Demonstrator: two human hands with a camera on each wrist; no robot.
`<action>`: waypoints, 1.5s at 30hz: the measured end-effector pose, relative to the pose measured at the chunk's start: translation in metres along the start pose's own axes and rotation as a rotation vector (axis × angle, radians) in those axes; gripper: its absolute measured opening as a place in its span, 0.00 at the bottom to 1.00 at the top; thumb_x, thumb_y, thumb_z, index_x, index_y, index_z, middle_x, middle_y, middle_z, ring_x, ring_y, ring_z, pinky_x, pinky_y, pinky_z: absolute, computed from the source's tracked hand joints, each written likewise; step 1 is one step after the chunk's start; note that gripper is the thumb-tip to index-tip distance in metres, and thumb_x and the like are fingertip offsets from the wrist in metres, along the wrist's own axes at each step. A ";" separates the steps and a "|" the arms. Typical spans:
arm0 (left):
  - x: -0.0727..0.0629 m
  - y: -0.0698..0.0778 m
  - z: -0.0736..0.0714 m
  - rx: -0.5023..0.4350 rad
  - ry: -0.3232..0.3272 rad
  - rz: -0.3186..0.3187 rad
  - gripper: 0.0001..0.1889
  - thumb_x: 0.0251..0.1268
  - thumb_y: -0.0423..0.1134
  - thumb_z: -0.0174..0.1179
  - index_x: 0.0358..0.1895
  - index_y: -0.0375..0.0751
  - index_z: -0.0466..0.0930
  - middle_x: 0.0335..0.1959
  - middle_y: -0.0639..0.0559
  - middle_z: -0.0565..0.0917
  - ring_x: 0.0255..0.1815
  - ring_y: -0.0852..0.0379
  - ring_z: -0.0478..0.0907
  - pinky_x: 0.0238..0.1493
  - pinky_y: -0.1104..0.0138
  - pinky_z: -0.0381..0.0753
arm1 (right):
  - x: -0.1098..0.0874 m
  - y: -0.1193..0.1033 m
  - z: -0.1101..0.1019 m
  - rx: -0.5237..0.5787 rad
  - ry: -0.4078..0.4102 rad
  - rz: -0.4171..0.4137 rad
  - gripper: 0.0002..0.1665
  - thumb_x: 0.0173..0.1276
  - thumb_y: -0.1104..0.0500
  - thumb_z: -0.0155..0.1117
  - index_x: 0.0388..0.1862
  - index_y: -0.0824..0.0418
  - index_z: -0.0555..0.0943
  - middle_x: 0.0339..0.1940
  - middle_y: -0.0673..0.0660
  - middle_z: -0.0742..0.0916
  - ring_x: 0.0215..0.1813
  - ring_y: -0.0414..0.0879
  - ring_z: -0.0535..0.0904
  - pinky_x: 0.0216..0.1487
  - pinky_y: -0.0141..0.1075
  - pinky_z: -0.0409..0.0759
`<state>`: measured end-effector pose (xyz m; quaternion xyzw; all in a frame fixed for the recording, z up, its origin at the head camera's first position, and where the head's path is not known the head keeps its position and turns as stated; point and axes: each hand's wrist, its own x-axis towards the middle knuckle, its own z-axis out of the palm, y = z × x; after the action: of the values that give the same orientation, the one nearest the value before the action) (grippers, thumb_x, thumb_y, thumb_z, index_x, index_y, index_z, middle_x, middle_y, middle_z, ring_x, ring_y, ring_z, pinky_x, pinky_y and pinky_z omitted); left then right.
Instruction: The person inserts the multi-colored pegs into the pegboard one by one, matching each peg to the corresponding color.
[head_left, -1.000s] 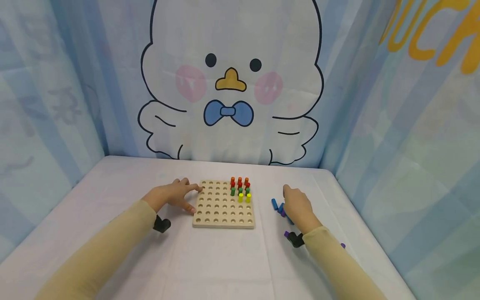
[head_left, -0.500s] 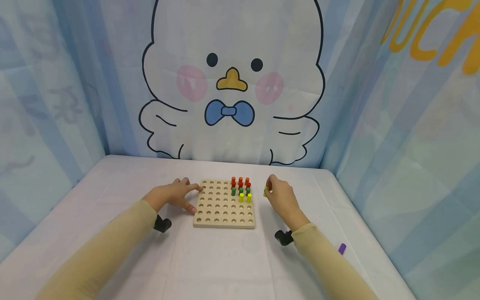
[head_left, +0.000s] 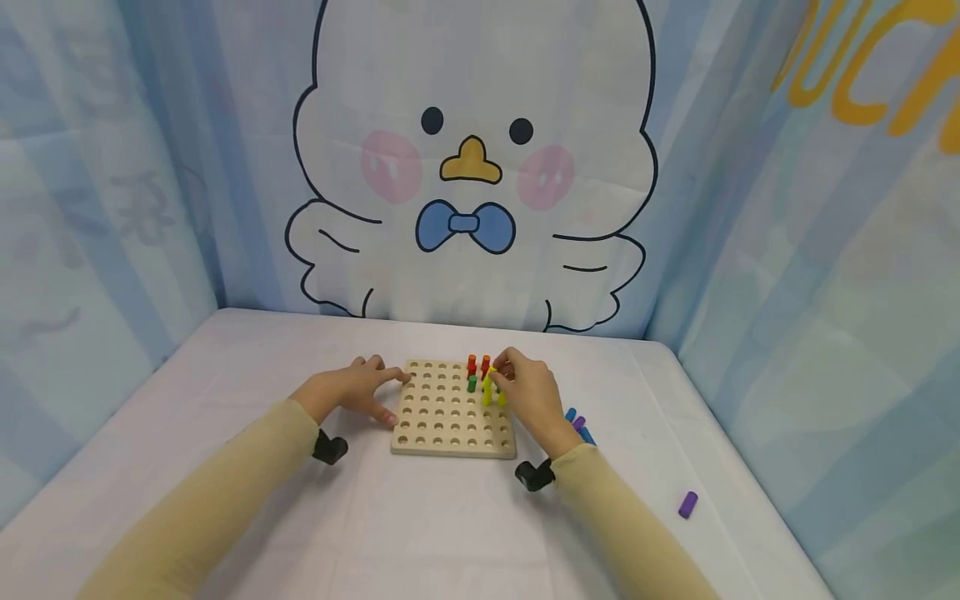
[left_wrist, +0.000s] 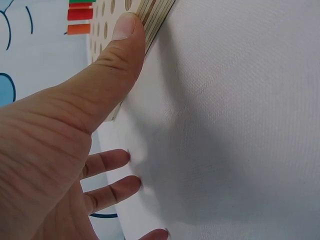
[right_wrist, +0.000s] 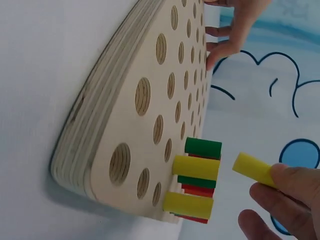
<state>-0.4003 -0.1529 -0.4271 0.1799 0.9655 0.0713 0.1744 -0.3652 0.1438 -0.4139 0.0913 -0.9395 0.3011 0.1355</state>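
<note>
A wooden pegboard [head_left: 446, 421] with rows of round holes lies on the table. My left hand [head_left: 360, 390] is spread at its left side, thumb and index fingertip touching the edge. Between thumb and fingers, my right hand [head_left: 531, 396] pinches a yellow peg [right_wrist: 252, 169], tilted above the board's right side and apart from the pegs standing there. Two more yellow pegs [right_wrist: 196, 168] stand in holes below it. Behind them are green pegs [right_wrist: 203, 148] and red and orange pegs [head_left: 472, 363], partly hidden by the right hand in the head view.
Several blue and purple pegs [head_left: 580, 423] lie right of the board, partly behind the right wrist. A single purple peg [head_left: 687, 505] lies farther right, towards the table's edge. Printed cloth [head_left: 468, 275] hangs behind and at both sides of the white-covered table [head_left: 360, 525].
My right hand came away from the loose pegs at right with a yellow peg and moved left over the board. The left hand stayed at the board's left edge.
</note>
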 end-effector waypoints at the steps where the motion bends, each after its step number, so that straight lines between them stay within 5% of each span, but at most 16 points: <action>1: 0.000 0.000 0.000 -0.001 0.000 -0.002 0.46 0.55 0.70 0.69 0.77 0.62 0.66 0.75 0.35 0.64 0.72 0.33 0.64 0.67 0.33 0.70 | 0.000 -0.001 0.002 -0.007 0.000 -0.001 0.07 0.73 0.54 0.70 0.44 0.54 0.83 0.40 0.51 0.91 0.42 0.46 0.86 0.50 0.43 0.86; 14: 0.001 -0.001 0.001 -0.004 0.000 0.005 0.46 0.54 0.70 0.70 0.77 0.61 0.66 0.75 0.35 0.64 0.72 0.32 0.64 0.67 0.32 0.70 | 0.005 -0.004 0.024 -0.103 -0.021 -0.003 0.08 0.70 0.50 0.73 0.35 0.51 0.85 0.31 0.48 0.88 0.34 0.44 0.78 0.41 0.39 0.78; 36: -0.003 0.001 -0.001 -0.013 0.000 -0.004 0.47 0.54 0.70 0.70 0.77 0.61 0.67 0.74 0.35 0.65 0.71 0.34 0.65 0.66 0.31 0.71 | 0.006 -0.003 0.029 -0.202 -0.071 -0.088 0.09 0.68 0.50 0.75 0.29 0.50 0.88 0.30 0.48 0.90 0.34 0.46 0.80 0.48 0.44 0.77; 41: -0.002 0.000 0.001 -0.015 -0.001 -0.004 0.46 0.53 0.71 0.70 0.76 0.62 0.67 0.74 0.35 0.65 0.71 0.34 0.65 0.65 0.31 0.71 | 0.006 -0.001 0.026 -0.177 -0.045 -0.050 0.07 0.74 0.56 0.66 0.44 0.55 0.88 0.53 0.55 0.89 0.55 0.53 0.84 0.63 0.51 0.79; 45: -0.002 0.000 0.001 -0.014 0.002 0.002 0.46 0.53 0.70 0.70 0.76 0.61 0.67 0.73 0.35 0.65 0.70 0.34 0.65 0.65 0.31 0.71 | 0.008 0.003 0.023 -0.203 -0.074 0.052 0.22 0.78 0.57 0.59 0.68 0.59 0.79 0.69 0.59 0.82 0.69 0.58 0.77 0.69 0.55 0.74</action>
<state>-0.3984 -0.1540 -0.4270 0.1796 0.9649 0.0782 0.1747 -0.3782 0.1313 -0.4311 0.0639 -0.9715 0.2044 0.1014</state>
